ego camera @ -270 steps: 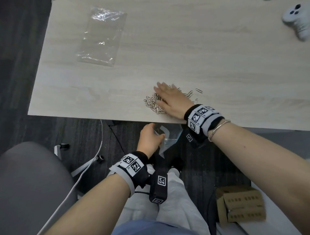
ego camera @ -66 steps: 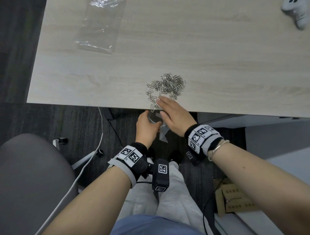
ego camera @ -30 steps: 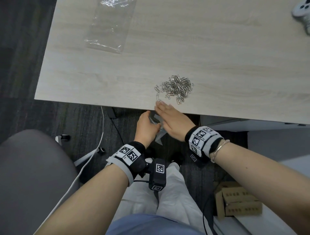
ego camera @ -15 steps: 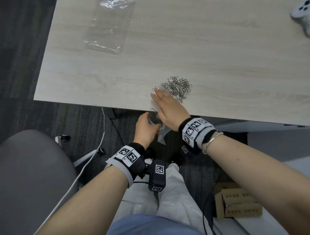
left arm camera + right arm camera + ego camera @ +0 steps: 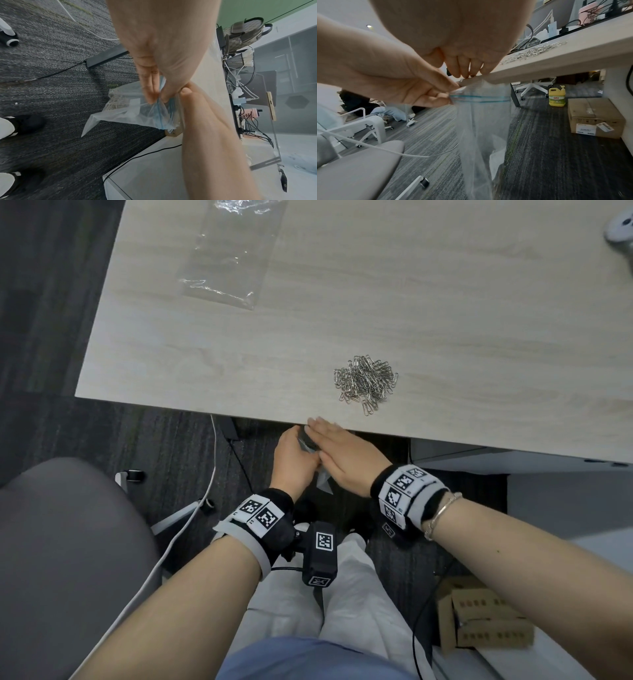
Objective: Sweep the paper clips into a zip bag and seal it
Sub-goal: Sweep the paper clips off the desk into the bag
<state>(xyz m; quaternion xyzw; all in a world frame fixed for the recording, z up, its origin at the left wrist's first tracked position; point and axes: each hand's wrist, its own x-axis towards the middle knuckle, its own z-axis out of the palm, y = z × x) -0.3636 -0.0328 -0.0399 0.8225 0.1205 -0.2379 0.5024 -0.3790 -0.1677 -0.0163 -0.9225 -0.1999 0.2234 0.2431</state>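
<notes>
Left hand below the near table edge, at 6 o'clock from the pile; thumb and fingers pinched on the mouth of the zip bag, beside its blue seal stripe. Bag hanging clear of the floor, mouth up against the underside of the edge, body transparent and slack. Some clips visible inside the bag in the left wrist view; count not determinable.

Right hand laid flat, fingers straight and together, tips on the table edge directly over the bag mouth, gripping nothing. One or two clips seen under the fingertips at the lip in the right wrist view.

Paper clips heaped in one pile on the tabletop, at about 1 o'clock from the right hand, near the edge but apart from the fingers.

Second clear plastic bag lying flat on the table at 10 o'clock from the pile, well apart. Grey controller at the far right corner, cut by the frame.

Below the table: grey chair at 8 o'clock, white cable across the carpet, cardboard boxes at 4 o'clock. Yellow bottle standing on the floor beside a brown carton.
</notes>
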